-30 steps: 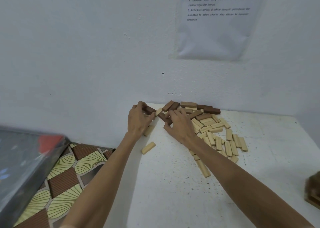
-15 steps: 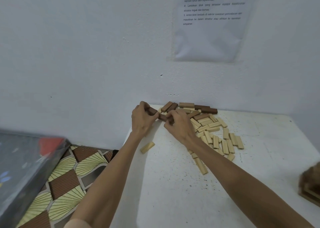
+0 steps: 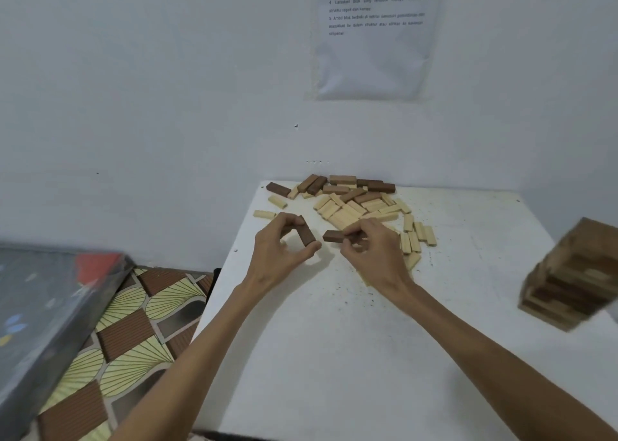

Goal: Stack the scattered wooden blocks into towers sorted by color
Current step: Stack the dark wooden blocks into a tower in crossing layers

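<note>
The left hand [image 3: 281, 250] pinches one dark block [image 3: 306, 231] by its ends, while the right hand [image 3: 371, 250] just beside it grips another dark block [image 3: 334, 236].

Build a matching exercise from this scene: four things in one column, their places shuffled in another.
1 white printed paper sheet
2 tall stacked wooden tower
3 pile of pale rectangular wooden blocks
4 dark brown rectangular wooden block

A pinched in the left hand
B on the wall
C right edge of the table
D on the table's far side

Pairs: 1-B, 2-C, 3-D, 4-A
</note>
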Available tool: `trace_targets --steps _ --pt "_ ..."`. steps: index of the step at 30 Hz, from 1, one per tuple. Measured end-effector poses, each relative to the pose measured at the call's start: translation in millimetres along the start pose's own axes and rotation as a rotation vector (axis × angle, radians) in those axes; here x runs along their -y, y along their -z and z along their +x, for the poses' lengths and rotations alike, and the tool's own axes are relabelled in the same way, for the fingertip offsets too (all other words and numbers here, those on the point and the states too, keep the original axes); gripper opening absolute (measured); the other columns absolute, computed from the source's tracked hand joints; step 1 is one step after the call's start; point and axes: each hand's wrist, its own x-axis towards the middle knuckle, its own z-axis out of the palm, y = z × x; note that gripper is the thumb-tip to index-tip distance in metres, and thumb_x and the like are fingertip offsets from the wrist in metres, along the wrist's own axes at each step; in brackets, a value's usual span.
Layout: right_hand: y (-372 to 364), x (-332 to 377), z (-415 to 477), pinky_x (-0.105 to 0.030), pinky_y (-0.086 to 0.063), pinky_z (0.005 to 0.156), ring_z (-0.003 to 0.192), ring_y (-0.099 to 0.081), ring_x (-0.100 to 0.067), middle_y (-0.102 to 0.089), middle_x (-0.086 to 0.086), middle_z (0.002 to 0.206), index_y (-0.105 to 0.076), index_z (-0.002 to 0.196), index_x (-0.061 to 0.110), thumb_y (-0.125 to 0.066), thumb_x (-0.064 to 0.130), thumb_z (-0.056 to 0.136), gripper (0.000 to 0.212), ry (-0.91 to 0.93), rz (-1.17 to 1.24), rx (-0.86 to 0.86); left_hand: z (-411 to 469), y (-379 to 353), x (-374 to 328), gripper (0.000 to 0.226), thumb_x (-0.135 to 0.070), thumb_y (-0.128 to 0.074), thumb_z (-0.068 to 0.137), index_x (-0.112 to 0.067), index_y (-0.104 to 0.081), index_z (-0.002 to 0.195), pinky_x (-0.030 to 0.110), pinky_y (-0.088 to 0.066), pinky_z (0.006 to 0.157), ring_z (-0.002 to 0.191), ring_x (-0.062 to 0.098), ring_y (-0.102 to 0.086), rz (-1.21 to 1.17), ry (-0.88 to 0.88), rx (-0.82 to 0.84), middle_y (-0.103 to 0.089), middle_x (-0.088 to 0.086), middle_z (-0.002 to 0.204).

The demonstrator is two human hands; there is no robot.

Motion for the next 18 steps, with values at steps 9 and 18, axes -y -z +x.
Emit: trace_targets --steps 9,18 --pt "44 4 -118 -0.022 -0.048 0.079 0.091 -0.057 -0.01 -0.064 0.016 0.092 -0.069 0.093 0.022 -0.075 0.016 0.082 0.014 0.076 -0.139 0.111 -107 -12 -32 0.048 -0.021 -0.095 0.072 -0.021 -0.063 0.107 0.027 -0.054 0.1 0.112 0.017 -0.068 -0.06 -0.017 0.206 -0.071 -0.01 0.114" --pt "46 0 -135 -0.035 -0.048 0.081 0.095 -0.052 -0.011 -0.058 0.023 0.096 -0.063 0.097 0.028 -0.064 0.035 0.085 0.014 0.058 -0.202 0.185 -122 -12 -34 0.047 -0.038 -0.093 0.075 -0.029 -0.059 0.106 0.021 -0.047 0.095 0.115 0.007 -0.064 0.046 -0.041 0.272 -0.067 -0.021 0.12"
